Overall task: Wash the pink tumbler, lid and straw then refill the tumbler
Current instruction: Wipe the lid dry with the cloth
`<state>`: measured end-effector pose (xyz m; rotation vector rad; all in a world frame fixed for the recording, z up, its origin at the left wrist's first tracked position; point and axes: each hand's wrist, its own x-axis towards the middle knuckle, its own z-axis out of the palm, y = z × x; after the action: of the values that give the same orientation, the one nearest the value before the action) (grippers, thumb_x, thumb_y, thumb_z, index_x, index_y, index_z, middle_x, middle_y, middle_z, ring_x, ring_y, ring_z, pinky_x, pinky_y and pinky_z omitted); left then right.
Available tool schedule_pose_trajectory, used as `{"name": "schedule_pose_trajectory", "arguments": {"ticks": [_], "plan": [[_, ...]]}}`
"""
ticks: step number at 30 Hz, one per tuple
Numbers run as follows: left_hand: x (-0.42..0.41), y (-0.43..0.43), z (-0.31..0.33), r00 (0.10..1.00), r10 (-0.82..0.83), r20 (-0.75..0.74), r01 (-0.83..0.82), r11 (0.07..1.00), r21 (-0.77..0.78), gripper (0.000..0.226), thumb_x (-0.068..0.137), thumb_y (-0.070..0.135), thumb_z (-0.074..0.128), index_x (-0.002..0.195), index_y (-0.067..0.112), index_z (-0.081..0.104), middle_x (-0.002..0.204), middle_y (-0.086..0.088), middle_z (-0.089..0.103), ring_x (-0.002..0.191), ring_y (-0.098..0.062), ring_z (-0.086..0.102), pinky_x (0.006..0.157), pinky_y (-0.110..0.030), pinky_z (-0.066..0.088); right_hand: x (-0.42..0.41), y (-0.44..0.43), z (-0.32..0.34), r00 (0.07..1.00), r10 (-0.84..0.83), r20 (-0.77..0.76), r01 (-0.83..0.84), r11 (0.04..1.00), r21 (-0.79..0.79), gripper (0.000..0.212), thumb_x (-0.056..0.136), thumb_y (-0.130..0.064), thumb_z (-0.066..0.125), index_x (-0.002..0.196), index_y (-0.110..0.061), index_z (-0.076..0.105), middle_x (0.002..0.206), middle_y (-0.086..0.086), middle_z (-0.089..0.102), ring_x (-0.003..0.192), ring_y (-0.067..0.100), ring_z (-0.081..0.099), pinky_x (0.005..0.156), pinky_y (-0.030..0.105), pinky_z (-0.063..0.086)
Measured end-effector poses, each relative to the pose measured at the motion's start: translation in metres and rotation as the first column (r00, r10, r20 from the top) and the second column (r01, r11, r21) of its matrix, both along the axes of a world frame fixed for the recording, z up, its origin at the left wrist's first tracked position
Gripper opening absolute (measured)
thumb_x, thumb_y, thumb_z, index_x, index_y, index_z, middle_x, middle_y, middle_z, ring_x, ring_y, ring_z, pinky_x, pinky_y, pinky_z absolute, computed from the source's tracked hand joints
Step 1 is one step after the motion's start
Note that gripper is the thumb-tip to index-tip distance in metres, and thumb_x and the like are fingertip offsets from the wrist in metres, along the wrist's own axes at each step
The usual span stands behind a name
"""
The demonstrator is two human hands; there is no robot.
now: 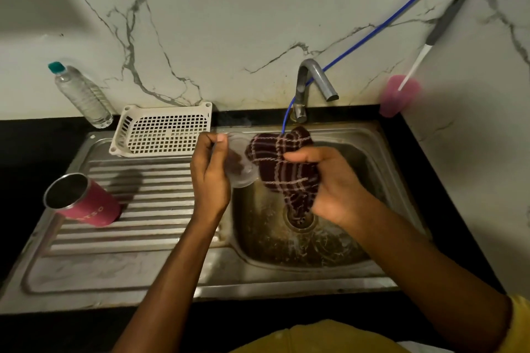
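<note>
At frame centre, the left hand (210, 178) is pinching the clear lid (243, 176) by its rim, fingers curled. The right hand (329, 189) is clamping a checked cloth (284, 163) against it. The pink tumbler (86, 203) is sitting lower left on the drainboard (149, 209). Risk: hard rubbing is likely to slip the wet lid into the basin (286, 249).

The pink metal tumbler (86, 203) with a bare steel inside stands on the ribbed steel drainboard (149, 209), left of the basin, its mouth open and its lid off; pale lettering runs down its side. The clear round plastic lid (242, 169) is pinched on edge in the left hand (210, 178) over the basin's left rim, with a dark checked cloth (284, 163) pressed against its face.
</note>
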<state>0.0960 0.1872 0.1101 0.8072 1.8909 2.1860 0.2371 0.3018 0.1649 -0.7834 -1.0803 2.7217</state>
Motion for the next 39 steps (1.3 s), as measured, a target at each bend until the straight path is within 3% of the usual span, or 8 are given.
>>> {"name": "schedule_pose_trajectory", "arguments": {"ticks": [6,12,16,19,25,33,36,39], "plan": [[-0.001,-0.004,-0.009,0.967,0.024,0.255,-0.029,0.999,0.014,0.018,0.106,0.025,0.045,0.092,0.022,0.056,0.081,0.013,0.064,0.078,-0.009,0.062,0.079,-0.036,0.051,0.027,0.021,0.010,0.978,-0.186,-0.093,0.197,0.973,0.124,0.030,0.083,-0.004,0.048,0.105,-0.006,0.068,0.096,0.011,0.074,0.084,0.024,0.070,0.067,0.032,0.060],[0.003,-0.004,0.000,0.948,-0.085,0.308,0.086,0.996,0.012,0.012,0.104,0.019,0.049,0.108,0.018,0.059,0.121,-0.024,0.064,0.115,-0.045,0.062,0.095,-0.061,0.051,0.028,0.013,0.002,0.978,-0.201,-0.058,0.206,0.874,0.441,0.039,0.078,-0.003,0.063,0.116,-0.010,0.066,0.099,0.008,0.076,0.088,0.024,0.072,0.065,0.032,0.059],[0.011,-0.004,0.004,0.938,-0.124,0.324,0.122,0.992,0.026,0.025,0.093,0.026,0.060,0.115,0.014,0.060,0.118,-0.014,0.070,0.111,-0.032,0.069,0.091,-0.051,0.057,0.017,-0.008,-0.003,0.976,-0.219,-0.008,0.165,0.712,0.682,0.040,0.089,-0.001,0.063,0.124,-0.022,0.065,0.109,0.000,0.074,0.100,0.016,0.071,0.083,0.033,0.058],[0.017,-0.003,0.004,0.945,-0.141,0.296,0.144,0.990,0.014,0.018,0.093,0.026,0.062,0.111,0.020,0.064,0.102,-0.003,0.076,0.098,-0.025,0.072,0.087,-0.047,0.057,0.005,-0.023,-0.008,0.979,-0.206,0.007,0.112,0.562,0.820,0.032,0.093,-0.010,0.065,0.116,-0.032,0.064,0.103,-0.010,0.073,0.094,0.000,0.069,0.077,0.015,0.054],[0.018,-0.004,-0.003,0.967,-0.120,0.224,0.136,0.989,-0.056,0.030,0.088,0.032,0.069,0.116,0.020,0.072,0.111,-0.007,0.076,0.108,-0.028,0.070,0.098,-0.058,0.052,-0.012,-0.039,-0.026,0.974,-0.210,0.082,-0.010,0.323,0.946,0.032,0.083,-0.030,0.058,0.114,-0.033,0.058,0.100,-0.001,0.069,0.089,0.014,0.067,0.078,0.045,0.058],[0.004,-0.009,0.001,0.966,-0.214,0.143,0.231,0.966,-0.116,0.039,0.083,0.028,0.073,0.120,0.014,0.072,0.114,-0.004,0.076,0.109,-0.021,0.071,0.098,-0.052,0.055,-0.002,-0.030,-0.033,0.990,-0.004,0.138,-0.131,0.274,0.953,0.038,0.093,-0.017,0.061,0.117,-0.043,0.046,0.106,-0.010,0.055,0.105,0.017,0.057,0.086,0.051,0.055],[-0.001,-0.009,0.006,0.959,-0.273,0.078,0.281,0.950,-0.139,0.032,0.083,0.023,0.073,0.114,0.016,0.073,0.109,-0.001,0.077,0.106,-0.019,0.072,0.094,-0.041,0.057,0.002,-0.025,-0.031,0.977,0.083,0.195,-0.200,0.068,0.977,0.042,0.091,-0.012,0.063,0.123,-0.034,0.048,0.098,-0.023,0.042,0.101,0.014,0.050,0.084,0.037,0.050],[-0.007,-0.009,0.005,0.951,-0.308,0.002,0.303,0.934,-0.192,0.022,0.085,0.015,0.074,0.105,0.024,0.074,0.102,0.012,0.077,0.101,-0.011,0.073,0.090,-0.029,0.058,0.007,-0.022,-0.026,0.946,0.140,0.291,-0.248,-0.261,0.933,0.042,0.086,-0.015,0.068,0.124,-0.026,0.053,0.092,-0.020,0.039,0.090,0.008,0.041,0.069,0.025,0.041]]}}
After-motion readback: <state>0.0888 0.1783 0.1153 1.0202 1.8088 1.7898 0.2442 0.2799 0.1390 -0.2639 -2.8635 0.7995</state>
